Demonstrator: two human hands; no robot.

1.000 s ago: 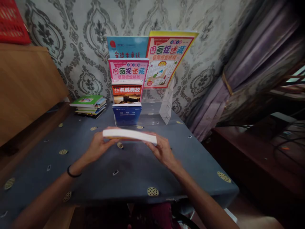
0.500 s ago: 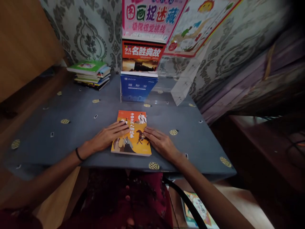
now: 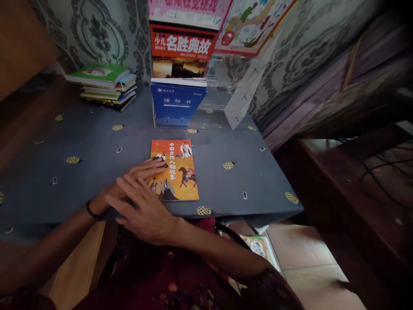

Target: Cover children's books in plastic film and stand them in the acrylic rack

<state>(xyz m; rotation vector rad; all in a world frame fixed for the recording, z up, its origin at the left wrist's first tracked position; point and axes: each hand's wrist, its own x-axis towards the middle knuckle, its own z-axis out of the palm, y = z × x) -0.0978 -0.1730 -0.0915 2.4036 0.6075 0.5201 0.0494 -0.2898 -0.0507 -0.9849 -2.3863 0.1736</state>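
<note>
An orange and yellow book with white Chinese lettering lies closed near the front of the table. My left hand rests with outstretched fingers on the book's left side, a dark band around its wrist. Across it, nearer to me, passes my right hand, its fingers spread and slightly blurred. It holds nothing and hides part of the left hand. Whether the two hands touch I cannot tell.
Behind the book stands a clear acrylic rack holding a blue booklet, a red-titled book and picture books. A stack of books is at the back left. Another book lies low at the right, below the table.
My right hand has left the book's right edge and swung left over my left hand. The left hand stays on the book. The view has tilted down and shifted slightly.
</note>
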